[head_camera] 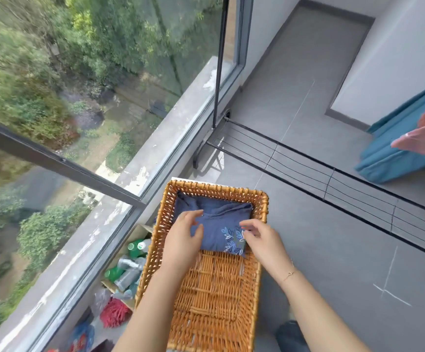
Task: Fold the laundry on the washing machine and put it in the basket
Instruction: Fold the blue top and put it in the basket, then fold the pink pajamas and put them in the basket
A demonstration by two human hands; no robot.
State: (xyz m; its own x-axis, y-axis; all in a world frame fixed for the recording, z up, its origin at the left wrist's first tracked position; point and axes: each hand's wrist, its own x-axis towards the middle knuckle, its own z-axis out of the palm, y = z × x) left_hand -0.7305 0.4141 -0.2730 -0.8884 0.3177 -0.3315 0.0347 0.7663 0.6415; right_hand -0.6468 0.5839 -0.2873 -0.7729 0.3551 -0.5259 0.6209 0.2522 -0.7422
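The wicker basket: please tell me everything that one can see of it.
The wicker basket is rectangular, woven of orange-brown cane, with a thick braided rim and a flat woven bottom. It stands upright beside the window. A folded blue garment with a leaf print lies in its far end; the near part is bare. The left hand and right hand reach into it over the garment.
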